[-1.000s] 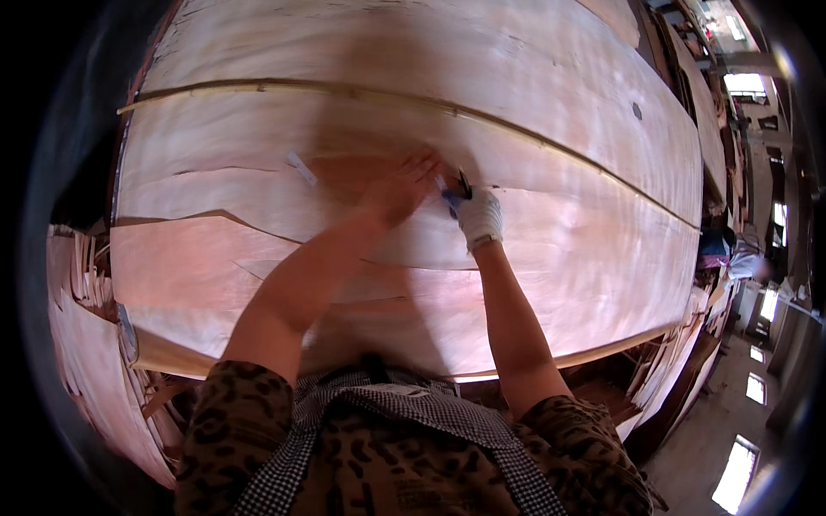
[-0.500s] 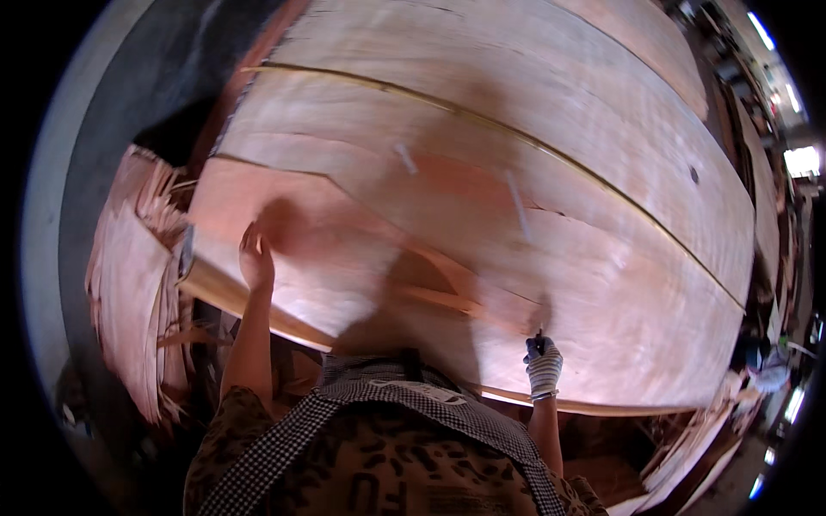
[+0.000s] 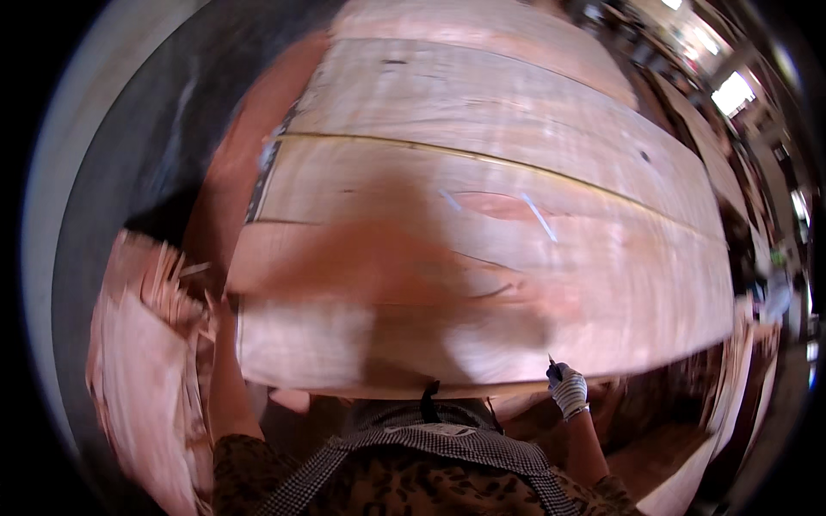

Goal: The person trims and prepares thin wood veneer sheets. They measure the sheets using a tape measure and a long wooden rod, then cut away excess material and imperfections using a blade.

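Note:
A broad pale wood veneer sheet (image 3: 619,292) lies before me on a stack, with a reddish strip across its near half. Beside the sheet's left edge is my bare left hand (image 3: 221,314), blurred, with its fingers apart; whether it touches the edge is unclear. My right hand (image 3: 568,391), in a striped knitted glove, is closed around a small knife (image 3: 551,359). Its pointed tip stands up over the sheet near the front edge. Two whitish tape strips, a short one (image 3: 450,200) and a longer one (image 3: 539,217), lie on the veneer beyond my hands.
A long thin yellowish strip (image 3: 482,156) crosses the sheet from side to side. Torn veneer scraps (image 3: 142,344) are heaped at the left, and more pieces (image 3: 731,370) stand at the right. My shadow falls over the middle of the sheet.
My left hand has moved left, from above the veneer to its left edge. The slanted reddish flap now looks flatter. The knife hand stays near the front edge, and the view has shifted.

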`<action>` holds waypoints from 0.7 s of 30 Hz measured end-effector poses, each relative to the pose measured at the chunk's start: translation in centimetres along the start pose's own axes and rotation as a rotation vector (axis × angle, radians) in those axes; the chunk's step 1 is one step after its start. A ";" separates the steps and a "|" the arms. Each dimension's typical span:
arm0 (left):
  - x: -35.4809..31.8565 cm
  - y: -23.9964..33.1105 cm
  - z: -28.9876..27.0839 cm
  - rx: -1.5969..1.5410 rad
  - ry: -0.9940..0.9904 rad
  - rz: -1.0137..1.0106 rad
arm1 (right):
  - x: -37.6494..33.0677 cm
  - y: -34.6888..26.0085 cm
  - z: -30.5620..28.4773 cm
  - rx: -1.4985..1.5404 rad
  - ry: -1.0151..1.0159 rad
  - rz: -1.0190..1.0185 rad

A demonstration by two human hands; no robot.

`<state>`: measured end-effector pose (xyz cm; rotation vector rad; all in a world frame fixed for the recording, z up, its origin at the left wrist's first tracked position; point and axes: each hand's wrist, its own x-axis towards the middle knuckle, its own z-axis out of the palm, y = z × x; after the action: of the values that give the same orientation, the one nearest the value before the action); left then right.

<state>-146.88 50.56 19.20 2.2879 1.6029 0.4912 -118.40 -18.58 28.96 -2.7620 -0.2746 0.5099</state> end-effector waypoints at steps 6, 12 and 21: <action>2.9 2.2 1.8 -0.562 -0.562 0.036 | -11.2 -6.8 4.2 -0.125 -0.229 0.041; 7.2 -1.5 3.1 -0.806 -0.510 -0.212 | -18.2 -11.5 7.5 -0.098 -0.039 -0.058; 9.6 0.5 -2.4 -1.683 -0.417 -0.158 | -28.5 -12.6 13.1 -0.028 -0.014 0.015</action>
<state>-144.50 59.54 22.57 0.8453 0.5594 0.7862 -151.11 -10.18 30.61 -2.7903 -0.2672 0.5334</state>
